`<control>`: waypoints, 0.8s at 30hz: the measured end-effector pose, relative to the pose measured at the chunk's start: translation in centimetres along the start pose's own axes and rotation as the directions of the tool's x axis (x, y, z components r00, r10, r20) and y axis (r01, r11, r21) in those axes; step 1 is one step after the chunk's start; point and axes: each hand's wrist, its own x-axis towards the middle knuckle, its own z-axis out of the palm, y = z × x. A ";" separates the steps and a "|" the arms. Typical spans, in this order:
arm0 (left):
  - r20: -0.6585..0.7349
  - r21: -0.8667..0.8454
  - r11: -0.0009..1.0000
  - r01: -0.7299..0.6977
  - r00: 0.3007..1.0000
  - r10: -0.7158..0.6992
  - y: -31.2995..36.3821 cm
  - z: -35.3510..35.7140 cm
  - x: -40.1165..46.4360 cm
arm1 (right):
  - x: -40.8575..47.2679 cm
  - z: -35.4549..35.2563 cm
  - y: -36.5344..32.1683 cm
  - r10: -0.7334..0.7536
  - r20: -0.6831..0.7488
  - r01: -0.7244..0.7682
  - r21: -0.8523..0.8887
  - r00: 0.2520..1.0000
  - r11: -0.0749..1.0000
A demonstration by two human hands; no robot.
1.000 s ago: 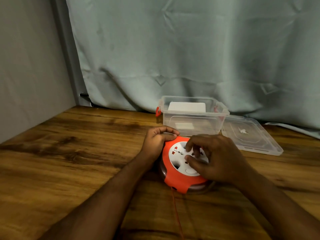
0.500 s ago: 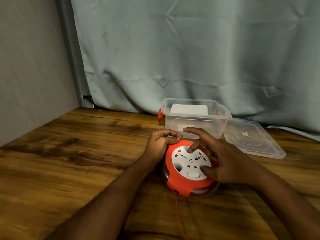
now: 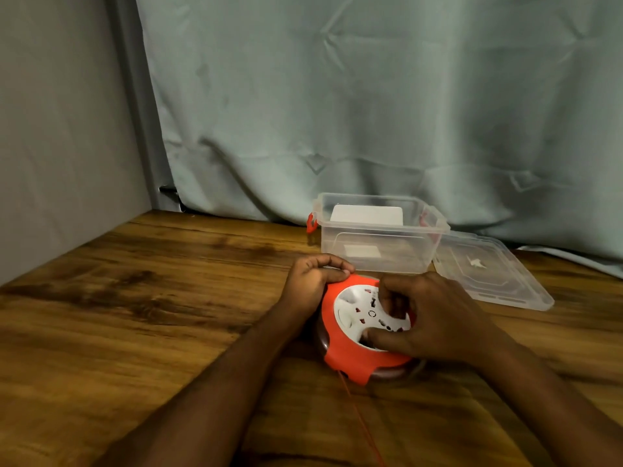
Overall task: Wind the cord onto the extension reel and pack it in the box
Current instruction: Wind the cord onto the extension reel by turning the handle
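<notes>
Winding under way, cord still trailing

Fingers of the right hand are curled down onto the white socket face of the extension reel, thumb low at its near edge; half a second ago that hand was spread wider with the index finger reaching to the far side, so the dial has evidently been turned through part of a rotation. The left hand grips the orange housing at its far-left rim, as before, steadying it. The reel sits flat on the wooden table, just near of the clear box, whose lid lies off to the right. A thin orange cord runs from the reel's near side toward the bottom edge, so winding looks unfinished and packing has not begun.
</notes>
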 end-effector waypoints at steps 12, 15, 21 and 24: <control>0.001 -0.011 1.000 0.012 1.000 -0.012 0.2 -0.1 0.0 | -0.1 0.4 -0.5 -0.031 -0.061 0.038 0.115 0.998 0.993; 0.015 -0.028 1.000 0.015 1.000 -0.015 0.3 0.0 -0.1 | -0.1 -0.3 -0.1 -0.058 0.011 0.056 0.168 0.998 0.984; 0.037 0.006 1.000 0.000 0.999 0.000 0.6 0.0 -0.5 | -0.2 -0.2 0.4 -0.042 0.075 0.030 0.153 0.996 0.988; 0.032 -0.017 1.000 0.000 0.999 0.000 0.7 0.1 -0.5 | 0.0 -0.6 0.4 -0.042 0.120 0.018 0.192 0.992 0.981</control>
